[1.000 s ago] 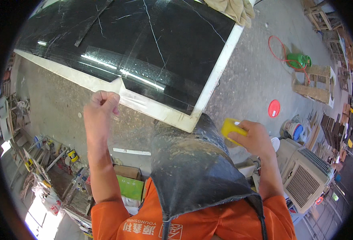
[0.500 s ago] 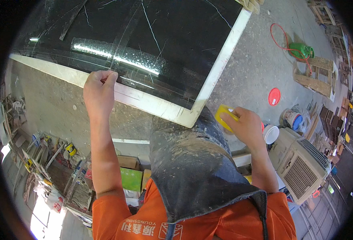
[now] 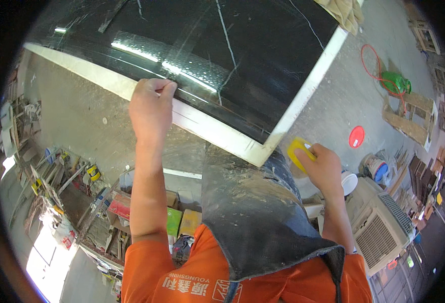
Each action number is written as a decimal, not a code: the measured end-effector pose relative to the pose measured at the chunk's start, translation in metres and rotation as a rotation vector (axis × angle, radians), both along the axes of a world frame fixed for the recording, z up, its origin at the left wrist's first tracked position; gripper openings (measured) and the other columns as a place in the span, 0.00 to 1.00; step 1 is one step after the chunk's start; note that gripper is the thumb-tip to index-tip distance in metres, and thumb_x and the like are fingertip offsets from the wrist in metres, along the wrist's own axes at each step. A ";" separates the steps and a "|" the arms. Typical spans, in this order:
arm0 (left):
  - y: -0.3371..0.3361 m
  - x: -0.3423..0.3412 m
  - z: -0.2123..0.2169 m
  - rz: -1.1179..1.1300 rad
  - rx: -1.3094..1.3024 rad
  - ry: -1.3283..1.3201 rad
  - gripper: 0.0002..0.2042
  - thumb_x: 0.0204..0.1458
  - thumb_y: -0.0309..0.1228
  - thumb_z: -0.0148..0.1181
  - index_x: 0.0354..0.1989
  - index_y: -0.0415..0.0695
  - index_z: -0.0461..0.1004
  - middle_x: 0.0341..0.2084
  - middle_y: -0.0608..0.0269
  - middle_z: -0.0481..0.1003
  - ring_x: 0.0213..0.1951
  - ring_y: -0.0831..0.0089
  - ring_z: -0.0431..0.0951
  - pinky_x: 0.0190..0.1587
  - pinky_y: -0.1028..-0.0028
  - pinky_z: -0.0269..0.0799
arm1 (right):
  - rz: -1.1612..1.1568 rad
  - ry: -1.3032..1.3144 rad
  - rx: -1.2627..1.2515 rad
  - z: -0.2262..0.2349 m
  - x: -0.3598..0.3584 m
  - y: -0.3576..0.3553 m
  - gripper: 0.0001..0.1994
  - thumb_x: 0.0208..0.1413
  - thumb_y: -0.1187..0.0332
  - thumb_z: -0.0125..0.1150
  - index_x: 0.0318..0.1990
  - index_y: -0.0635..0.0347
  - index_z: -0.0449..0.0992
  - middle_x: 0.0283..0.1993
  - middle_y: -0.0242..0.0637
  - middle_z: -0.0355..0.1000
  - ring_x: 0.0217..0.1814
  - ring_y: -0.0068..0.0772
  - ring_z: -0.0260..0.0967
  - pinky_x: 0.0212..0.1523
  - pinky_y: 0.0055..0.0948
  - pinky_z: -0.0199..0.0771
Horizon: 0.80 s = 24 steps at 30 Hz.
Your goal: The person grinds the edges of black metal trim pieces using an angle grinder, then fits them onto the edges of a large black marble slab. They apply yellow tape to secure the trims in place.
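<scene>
Black slab (image 3: 222, 55) blocks ahead; floor (image 3: 343, 101) rightward seems open.

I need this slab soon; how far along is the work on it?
Done: the black slab shines wet. In hand: left hand grips its white edge; right hand holds a yellow sponge below the corner. Left: the sponge is off the slab.

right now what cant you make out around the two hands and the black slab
- Head view: the yellow pad in the right hand is half covered by the fingers; its full shape is hidden.
- Left hand fingertips curl over the black slab edge, so the grip is unclear.
- The slab's far end is cut off by the picture's top.
- The apron hides what supports the slab.
</scene>
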<state>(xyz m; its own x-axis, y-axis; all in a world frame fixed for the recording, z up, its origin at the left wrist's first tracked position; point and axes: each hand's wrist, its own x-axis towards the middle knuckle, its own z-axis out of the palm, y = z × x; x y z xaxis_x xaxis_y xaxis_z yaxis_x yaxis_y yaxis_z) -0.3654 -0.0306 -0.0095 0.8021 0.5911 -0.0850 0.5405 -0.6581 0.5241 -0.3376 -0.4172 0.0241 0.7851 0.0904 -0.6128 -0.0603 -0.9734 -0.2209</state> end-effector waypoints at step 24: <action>0.006 0.002 0.003 0.002 0.060 0.010 0.08 0.56 0.31 0.68 0.35 0.38 0.85 0.35 0.52 0.81 0.40 0.54 0.82 0.44 0.60 0.76 | -0.019 0.012 0.062 0.004 0.005 0.010 0.25 0.55 0.46 0.68 0.33 0.66 0.81 0.29 0.55 0.77 0.32 0.56 0.77 0.36 0.48 0.73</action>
